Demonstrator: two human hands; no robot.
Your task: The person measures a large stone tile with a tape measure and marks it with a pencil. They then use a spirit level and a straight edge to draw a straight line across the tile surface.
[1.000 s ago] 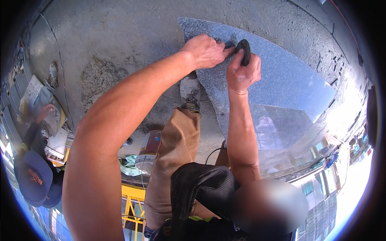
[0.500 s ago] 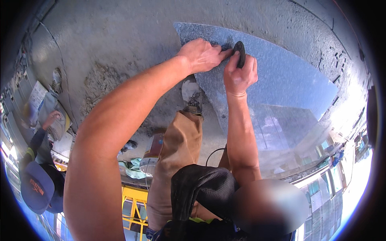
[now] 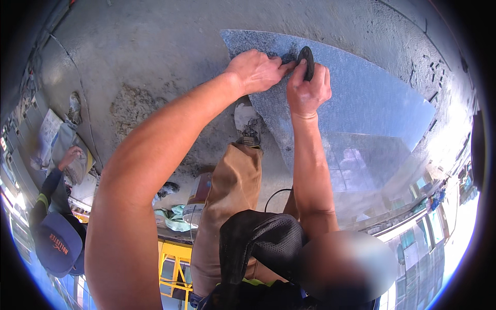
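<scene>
Right hand (image 3: 309,93): thumb and fingers grasping black disc (image 3: 308,61) at its twelve o'clock.
Left hand (image 3: 256,71): right hand's ten o'clock; fingers curled, any grasp indiscernible.

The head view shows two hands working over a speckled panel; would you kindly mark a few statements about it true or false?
1. The right hand holds a dark rounded object. True.
2. The left hand rests on the trouser leg. False: it is over the speckled panel, beside the right hand.
3. A cap shows at the picture's left. True.
4. The speckled panel is bright red. False: it is blue-grey.
5. The trouser leg is tan. True.
</scene>
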